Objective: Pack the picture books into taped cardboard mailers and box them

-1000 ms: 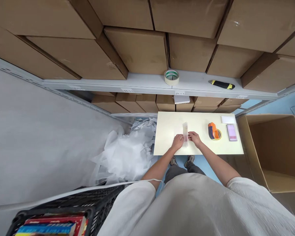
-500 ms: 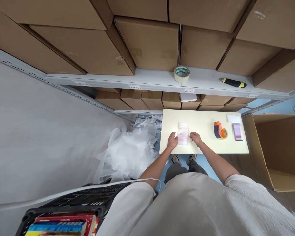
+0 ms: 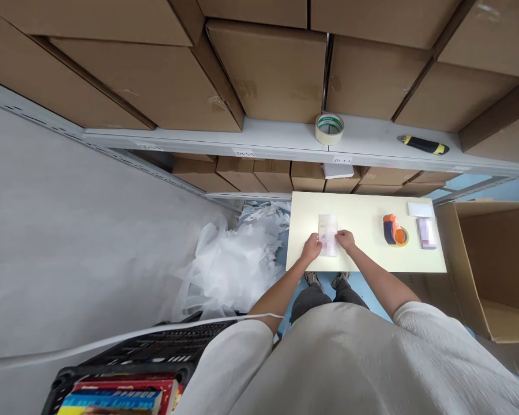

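A flat, pale pink and white packet [image 3: 327, 225] with a translucent sheen lies on the cream tabletop [image 3: 363, 259]; its print is too blurred to read. My left hand [image 3: 313, 246] is closed at the packet's lower left edge, fingers curled against it. On the opposite side, my right hand [image 3: 345, 238] pinches the right edge between thumb and fingers. To the right on the same top sit an orange and dark blue tape dispenser [image 3: 392, 229] with a yellowish tape roll [image 3: 403, 237].
A white card [image 3: 419, 209] and a purple pack [image 3: 427, 233] lie at the table's right end. Beyond stands an open carton [image 3: 462, 271]. The shelf ahead holds boxes, a tape roll [image 3: 329, 129] and a utility knife [image 3: 424, 144]. White sheeting [image 3: 233, 265] and a black book crate [image 3: 125, 369] are at left.
My right hand has moved left from beside the packet onto its right edge. My left hand has closed in on the left edge. The whole view has shifted slightly.
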The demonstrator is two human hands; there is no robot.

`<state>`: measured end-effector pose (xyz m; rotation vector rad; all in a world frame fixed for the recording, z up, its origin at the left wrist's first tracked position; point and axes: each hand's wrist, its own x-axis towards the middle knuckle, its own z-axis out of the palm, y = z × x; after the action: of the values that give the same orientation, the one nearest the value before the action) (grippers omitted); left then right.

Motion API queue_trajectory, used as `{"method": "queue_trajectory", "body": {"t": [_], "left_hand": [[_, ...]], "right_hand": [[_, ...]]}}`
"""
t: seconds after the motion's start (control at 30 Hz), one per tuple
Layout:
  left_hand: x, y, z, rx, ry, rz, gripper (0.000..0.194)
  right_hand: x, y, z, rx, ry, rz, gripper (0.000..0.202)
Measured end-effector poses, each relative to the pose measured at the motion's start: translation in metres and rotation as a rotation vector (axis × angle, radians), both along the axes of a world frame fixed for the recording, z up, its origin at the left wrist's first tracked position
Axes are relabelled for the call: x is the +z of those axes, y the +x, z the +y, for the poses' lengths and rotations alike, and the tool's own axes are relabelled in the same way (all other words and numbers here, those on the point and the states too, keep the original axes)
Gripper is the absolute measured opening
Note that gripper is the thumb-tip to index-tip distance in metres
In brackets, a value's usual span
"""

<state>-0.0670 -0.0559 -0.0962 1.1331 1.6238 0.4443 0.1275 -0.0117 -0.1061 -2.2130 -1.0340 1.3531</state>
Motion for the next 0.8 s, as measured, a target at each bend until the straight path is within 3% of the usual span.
{"method": "queue_trajectory", "body": {"t": [0.23,0.53,0.8], "left_hand": [[0.001,-0.004,-0.001,-0.058,0.0,-0.019,0.036],[-0.001,-0.005,0.008,-0.104,0.056,-0.006,0.042],[0.001,-0.035,0.014,-0.152,0.264,0.209,0.057]], "right_hand": [[0.007,-0.004,0.014,0.095,0.017,-0.103,0.02],[0.005,-0.002,0.025,0.048,0.021,-0.036,0.015],[-0.014,-0.061,0.069,0.053,0.028,0.021,0.015]]}}
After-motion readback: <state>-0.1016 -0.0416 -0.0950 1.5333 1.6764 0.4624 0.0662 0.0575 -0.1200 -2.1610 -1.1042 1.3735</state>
